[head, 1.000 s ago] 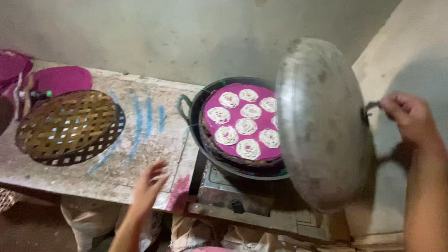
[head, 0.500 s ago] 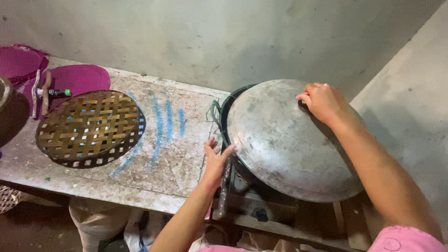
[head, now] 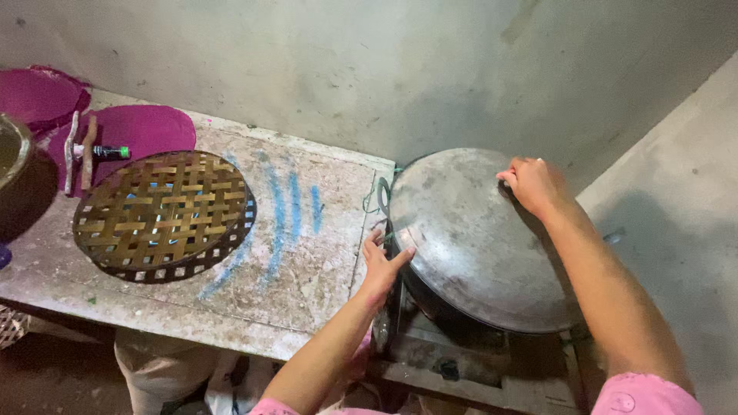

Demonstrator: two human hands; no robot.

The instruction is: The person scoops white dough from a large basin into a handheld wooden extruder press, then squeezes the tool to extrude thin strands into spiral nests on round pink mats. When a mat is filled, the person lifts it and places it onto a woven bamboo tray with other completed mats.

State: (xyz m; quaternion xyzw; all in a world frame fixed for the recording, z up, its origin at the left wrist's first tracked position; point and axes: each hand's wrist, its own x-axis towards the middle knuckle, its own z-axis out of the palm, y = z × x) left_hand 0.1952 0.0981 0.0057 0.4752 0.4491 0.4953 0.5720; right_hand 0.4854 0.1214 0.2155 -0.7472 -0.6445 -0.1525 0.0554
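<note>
A large round grey metal lid [head: 477,238] lies over the dark pan [head: 434,303] on the stove, hiding what is inside. My right hand [head: 532,184] rests on the lid's top far side, fingers curled over its handle. My left hand [head: 382,261] touches the lid's near left rim with fingers spread. Only a sliver of the pan's dark side shows under the lid.
A round woven bamboo tray [head: 164,213] lies on the worn stone counter [head: 307,261] with blue streaks. Magenta round mats [head: 131,131], a wooden tool [head: 79,150] and a dark pot [head: 19,184] sit at the far left. Concrete walls [head: 384,69] close in behind and at right.
The lid, held upright beside the pan a second ago, has come down over the pan and covers the white pieces on the magenta sheet. My left hand rose to the lid's rim.
</note>
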